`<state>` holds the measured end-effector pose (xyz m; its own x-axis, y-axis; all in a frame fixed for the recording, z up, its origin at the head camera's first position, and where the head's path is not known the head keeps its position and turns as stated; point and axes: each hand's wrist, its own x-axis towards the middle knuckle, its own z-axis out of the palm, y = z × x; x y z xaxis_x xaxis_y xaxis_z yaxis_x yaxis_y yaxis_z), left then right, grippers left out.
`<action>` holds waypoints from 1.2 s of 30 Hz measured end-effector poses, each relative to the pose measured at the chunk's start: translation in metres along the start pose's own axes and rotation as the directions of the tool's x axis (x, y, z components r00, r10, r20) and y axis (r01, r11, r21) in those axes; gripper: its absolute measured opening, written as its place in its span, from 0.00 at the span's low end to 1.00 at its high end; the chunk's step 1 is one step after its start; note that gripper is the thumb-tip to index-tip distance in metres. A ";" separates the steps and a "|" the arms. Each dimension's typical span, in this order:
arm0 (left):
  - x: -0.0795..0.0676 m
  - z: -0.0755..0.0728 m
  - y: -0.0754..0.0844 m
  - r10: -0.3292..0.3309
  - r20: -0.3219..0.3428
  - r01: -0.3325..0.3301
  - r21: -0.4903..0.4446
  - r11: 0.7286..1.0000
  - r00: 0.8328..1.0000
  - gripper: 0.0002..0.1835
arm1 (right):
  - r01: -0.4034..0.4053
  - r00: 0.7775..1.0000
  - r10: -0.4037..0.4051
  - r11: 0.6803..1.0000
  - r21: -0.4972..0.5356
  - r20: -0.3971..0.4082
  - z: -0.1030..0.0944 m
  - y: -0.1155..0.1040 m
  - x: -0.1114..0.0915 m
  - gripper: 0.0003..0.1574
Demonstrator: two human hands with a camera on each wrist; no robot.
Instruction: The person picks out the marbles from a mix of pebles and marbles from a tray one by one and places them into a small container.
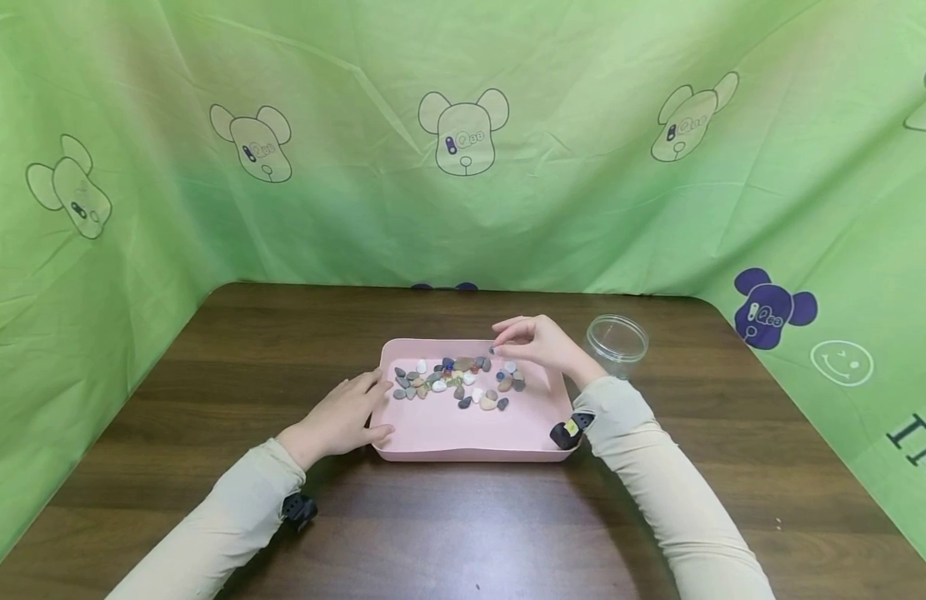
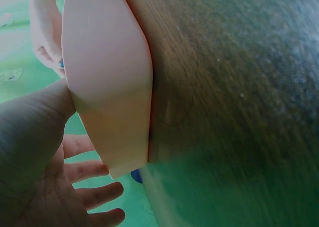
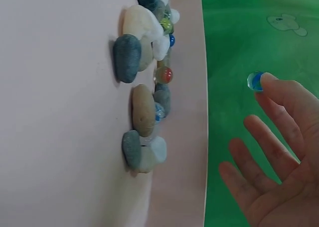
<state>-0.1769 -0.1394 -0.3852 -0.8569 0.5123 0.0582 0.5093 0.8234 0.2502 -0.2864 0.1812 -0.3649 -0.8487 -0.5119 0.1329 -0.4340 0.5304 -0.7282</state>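
Between thumb and forefinger my right hand (image 1: 541, 343) pinches a clear marble with a blue swirl (image 3: 255, 81), held above the far right part of a pink tray (image 1: 447, 429). The other fingers of that hand are spread apart. At the tray's left side my left hand (image 1: 342, 418) rests on the rim with its fingers spread, thumb near the front left corner. Grey, white and tan pebbles (image 3: 143, 110) lie in the tray, mixed with glass marbles (image 3: 165, 75) in red, yellow-green and blue. Most sit in loose clusters toward the tray's far half.
A clear round jar (image 1: 617, 342) stands on the wooden table (image 1: 463, 525), just right of the tray and behind my right wrist. Its contents cannot be made out. A green printed curtain (image 1: 463, 217) hangs around the table's back and sides.
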 end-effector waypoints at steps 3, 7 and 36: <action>0.000 0.000 -0.001 -0.005 0.005 0.005 -0.002 1.000 1.000 0.33 | -0.005 1.000 0.005 1.000 0.016 -0.003 -0.002 -0.002 0.000 0.11; 0.001 0.000 -0.001 -0.007 0.008 0.007 -0.004 1.000 1.000 0.33 | -0.015 1.000 0.015 1.000 0.016 -0.014 -0.004 -0.003 0.000 0.11; 0.000 -0.002 0.000 -0.020 0.025 0.021 -0.020 1.000 0.999 0.33 | -0.052 0.997 0.054 0.998 0.041 -0.063 -0.021 -0.012 -0.008 0.12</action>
<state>-0.1770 -0.1395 -0.3834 -0.8648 0.5013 0.0291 0.4895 0.8289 0.2708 -0.2805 0.1936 -0.3434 -0.8884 -0.4386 0.1353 -0.3765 0.5278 -0.7613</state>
